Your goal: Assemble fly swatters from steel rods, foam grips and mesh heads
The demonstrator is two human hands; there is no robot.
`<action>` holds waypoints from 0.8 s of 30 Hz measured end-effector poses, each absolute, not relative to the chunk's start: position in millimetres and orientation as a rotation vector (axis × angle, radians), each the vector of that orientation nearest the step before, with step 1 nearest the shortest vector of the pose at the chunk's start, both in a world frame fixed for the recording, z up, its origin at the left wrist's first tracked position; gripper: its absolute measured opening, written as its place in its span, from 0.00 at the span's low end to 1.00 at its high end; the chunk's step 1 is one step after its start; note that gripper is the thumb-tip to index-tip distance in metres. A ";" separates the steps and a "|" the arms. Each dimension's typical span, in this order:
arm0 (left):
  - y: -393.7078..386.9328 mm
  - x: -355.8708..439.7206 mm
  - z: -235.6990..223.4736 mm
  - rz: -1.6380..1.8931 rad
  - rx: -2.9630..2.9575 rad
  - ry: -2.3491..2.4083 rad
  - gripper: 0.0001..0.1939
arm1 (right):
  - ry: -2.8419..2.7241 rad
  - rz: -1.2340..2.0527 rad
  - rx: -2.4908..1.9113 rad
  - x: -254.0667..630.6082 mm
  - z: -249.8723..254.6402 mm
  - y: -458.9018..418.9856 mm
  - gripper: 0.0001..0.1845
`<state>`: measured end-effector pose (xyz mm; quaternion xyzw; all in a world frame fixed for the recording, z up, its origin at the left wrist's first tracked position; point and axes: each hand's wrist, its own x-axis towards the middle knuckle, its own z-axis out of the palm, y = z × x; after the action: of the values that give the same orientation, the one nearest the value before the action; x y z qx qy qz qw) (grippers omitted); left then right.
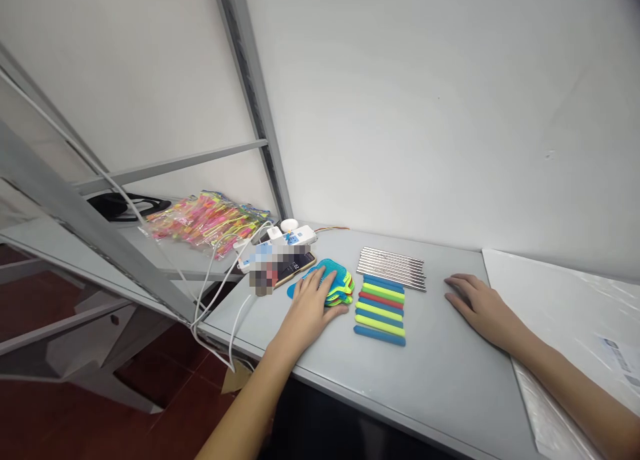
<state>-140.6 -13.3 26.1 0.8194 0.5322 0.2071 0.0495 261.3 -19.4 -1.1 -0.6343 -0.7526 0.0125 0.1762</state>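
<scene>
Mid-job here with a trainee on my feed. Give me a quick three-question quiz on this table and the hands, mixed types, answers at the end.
1. Which hand is on the bright flat pieces?
2. True or false: the metal rods lie nearer the wall than the coloured sticks do.
3. How many of the coloured sticks are red?

Key:
1. The left hand.
2. True.
3. One, third in the row counting from the metal rods.
</scene>
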 end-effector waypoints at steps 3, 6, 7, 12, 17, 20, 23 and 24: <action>-17.8 -142.5 27.7 0.636 2.477 1.653 0.38 | -2.132 0.033 -1.796 261.5 -0.7 -19.3 0.24; -19.1 -142.8 31.6 0.658 2.497 1.625 0.39 | -2.132 0.039 -1.784 261.2 -1.6 -18.5 0.24; -19.5 -143.3 33.2 0.671 2.507 1.608 0.39 | -2.130 0.040 -1.778 261.3 -2.6 -18.1 0.24; -27.0 -151.8 36.3 0.867 2.414 1.582 0.32 | -2.120 -0.021 -1.748 261.6 -2.2 -20.0 0.22; -39.2 -160.6 29.0 1.040 2.141 1.656 0.28 | -2.247 -0.187 -1.524 230.1 42.7 -25.8 0.20; -40.7 -161.9 26.4 1.094 1.976 1.663 0.29 | -2.322 0.131 -1.453 177.6 76.6 -19.3 0.21; -37.3 -163.1 25.9 1.143 1.820 1.654 0.31 | -2.340 0.491 -1.408 111.9 89.6 0.1 0.24; -35.5 -163.5 26.0 1.156 1.785 1.651 0.31 | -2.345 0.526 -1.404 91.1 88.9 9.0 0.26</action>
<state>-163.5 -35.5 26.0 0.6462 0.5979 0.4185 0.2230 91.1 9.0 88.9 -0.4964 -0.8291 0.1858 0.1780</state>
